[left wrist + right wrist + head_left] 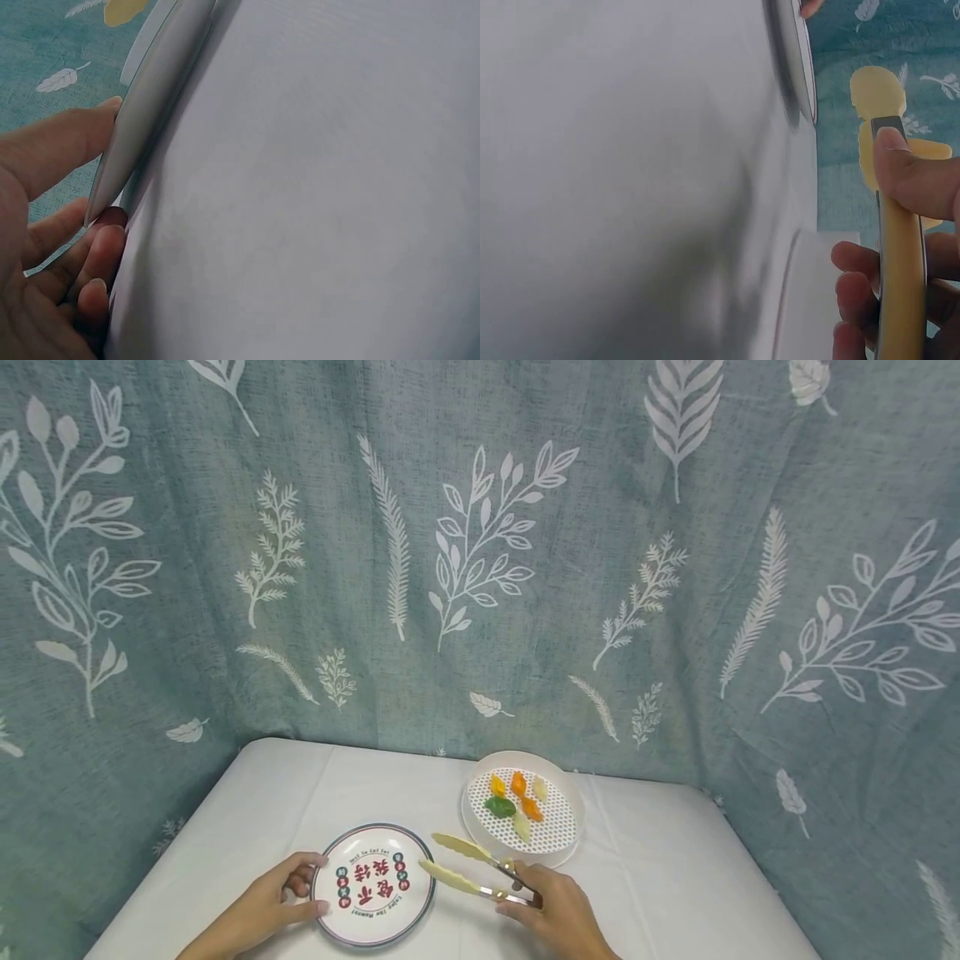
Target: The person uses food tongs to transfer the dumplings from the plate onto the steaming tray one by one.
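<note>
My left hand [273, 897] is at the left rim of a round white plate [411, 912] with a blue edge and red and teal printed characters. In the left wrist view its thumb and fingers pinch the rim of the plate [154, 105]. My right hand [558, 906] grips metal tongs [474, 850] with yellow scalloped tips. The tongs' arms are spread, with nothing between them, and the tips reach over the plate's right edge. In the right wrist view the thumb presses along the handle of the tongs [901, 285].
Behind the tongs, on the white-covered table [652, 877], stands a round white dish [572, 802] with a perforated insert. Several small orange, yellow, green and pale food-like pieces [518, 783] lie on it. A teal leaf-patterned curtain [480, 677] encloses the back and sides.
</note>
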{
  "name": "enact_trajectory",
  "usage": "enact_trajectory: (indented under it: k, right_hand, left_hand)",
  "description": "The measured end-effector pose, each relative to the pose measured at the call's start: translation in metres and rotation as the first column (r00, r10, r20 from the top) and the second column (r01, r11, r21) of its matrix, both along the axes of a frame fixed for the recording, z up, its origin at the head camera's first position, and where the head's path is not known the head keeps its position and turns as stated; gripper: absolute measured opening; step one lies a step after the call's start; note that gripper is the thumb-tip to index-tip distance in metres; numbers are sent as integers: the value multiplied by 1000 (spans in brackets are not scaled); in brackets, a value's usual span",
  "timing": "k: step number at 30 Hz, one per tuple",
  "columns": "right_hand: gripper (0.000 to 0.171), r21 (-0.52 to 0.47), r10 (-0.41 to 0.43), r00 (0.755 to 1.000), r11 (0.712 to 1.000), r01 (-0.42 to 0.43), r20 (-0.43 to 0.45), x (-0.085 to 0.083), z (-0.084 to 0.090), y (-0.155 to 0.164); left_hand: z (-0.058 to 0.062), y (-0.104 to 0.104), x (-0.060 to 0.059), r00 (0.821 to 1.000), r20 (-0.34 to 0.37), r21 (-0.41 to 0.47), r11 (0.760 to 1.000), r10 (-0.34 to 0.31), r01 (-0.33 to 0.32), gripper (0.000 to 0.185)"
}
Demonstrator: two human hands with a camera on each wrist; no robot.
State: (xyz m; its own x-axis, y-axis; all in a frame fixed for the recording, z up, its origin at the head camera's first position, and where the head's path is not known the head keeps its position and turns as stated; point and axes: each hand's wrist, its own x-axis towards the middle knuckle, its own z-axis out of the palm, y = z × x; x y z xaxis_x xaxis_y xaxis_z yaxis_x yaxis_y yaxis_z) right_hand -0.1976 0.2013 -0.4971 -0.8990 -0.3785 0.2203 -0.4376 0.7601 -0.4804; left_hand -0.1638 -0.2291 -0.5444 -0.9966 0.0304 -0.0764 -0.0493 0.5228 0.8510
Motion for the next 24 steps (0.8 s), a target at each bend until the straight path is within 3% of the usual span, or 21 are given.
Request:
enact_trajectory:
  k: [8,14,24]
  right_hand:
    - [70,-21,77,996,997,-76,47,0,-12,-15]
    - [57,-5,95,994,995,-95,51,-1,-19,-21]
    - [69,-29,146,981,989,-144,125,-7,-20,-26]
  left_hand:
    - [4,4,0,999,30,14,999,41,-41,79]
    - [3,5,-1,999,22,22,999,40,-41,79]
    - [4,4,-1,998,35,0,999,50,-50,82]
